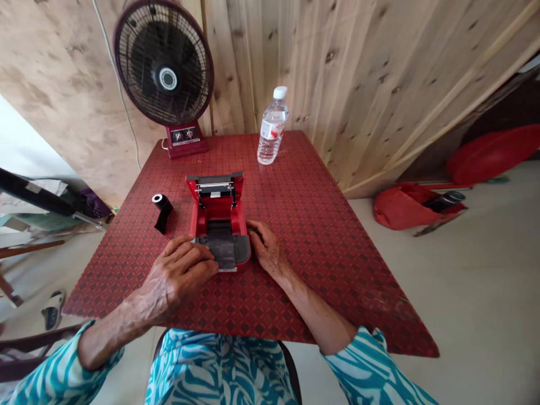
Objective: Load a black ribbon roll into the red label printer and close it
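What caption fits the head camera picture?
The left hand and right hand rest on an open red printer on a red table, black roll beside it.

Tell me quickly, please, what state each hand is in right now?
Left hand: open, fingers resting on the dark strip at the front of the red printer.
Right hand: against the printer's right side; grip cannot be told.

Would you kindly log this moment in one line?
red device: lid open; left hand: fingertips on its dark front; right hand: against its right side; black roll: apart, left
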### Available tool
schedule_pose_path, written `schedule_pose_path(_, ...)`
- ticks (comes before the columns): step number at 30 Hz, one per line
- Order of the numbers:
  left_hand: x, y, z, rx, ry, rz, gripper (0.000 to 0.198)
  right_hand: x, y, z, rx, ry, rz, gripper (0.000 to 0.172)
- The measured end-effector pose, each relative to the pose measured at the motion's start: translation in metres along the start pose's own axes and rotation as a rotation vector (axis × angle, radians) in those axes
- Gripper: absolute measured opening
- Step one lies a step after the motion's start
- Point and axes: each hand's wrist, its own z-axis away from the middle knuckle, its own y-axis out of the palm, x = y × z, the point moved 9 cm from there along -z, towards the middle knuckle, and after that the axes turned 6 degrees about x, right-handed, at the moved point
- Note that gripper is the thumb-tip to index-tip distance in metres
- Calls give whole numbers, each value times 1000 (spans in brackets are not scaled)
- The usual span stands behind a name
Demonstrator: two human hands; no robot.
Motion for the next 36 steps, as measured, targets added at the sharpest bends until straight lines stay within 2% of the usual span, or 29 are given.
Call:
schedule_pose_path(5,-2,0,3,-66,-1,-9,15,-7,0,1,1,40,-38,26)
schedule_pose_path(9,-3,0,5,-106,-25,-17,15,-23,-9,2,-88,133,-166,30)
schedule_pose_path(11,-3,1,6,-109,-37,-17,16,-22,-15,-2,-125,146,-192,31)
schedule_pose_path(14,-4,2,8,-117,-44,-23,17,-2,-27,-17,-163,63,-139,31)
schedule_pose_path(17,-5,0,8,-144,-44,-22,16,21,-29,-43,-130,-30,-63,35)
schedule_pose_path(20,-6,-1,6,-132,-42,-27,17,33,-25,-68,-100,-42,-41,40)
schedule_pose_path(23,-8,-3,6,-110,-44,-34,19,40,-21,-82,-62,-31,-83,42)
schedule_pose_path(26,-9,-4,7,-116,-45,-35,19,51,-24,-76,-60,-59,-78,39)
schedule_pose_path(29,-7,-3,9,-128,-50,-26,18,63,-28,-52,-70,-119,-7,37)
schedule_pose_path(33,-7,1,10,-163,-41,-6,17,59,-23,-23,-33,-110,53,25)
schedule_pose_path(36,-6,0,11,-191,-46,14,14,54,-20,-14,-66,-121,46,17)
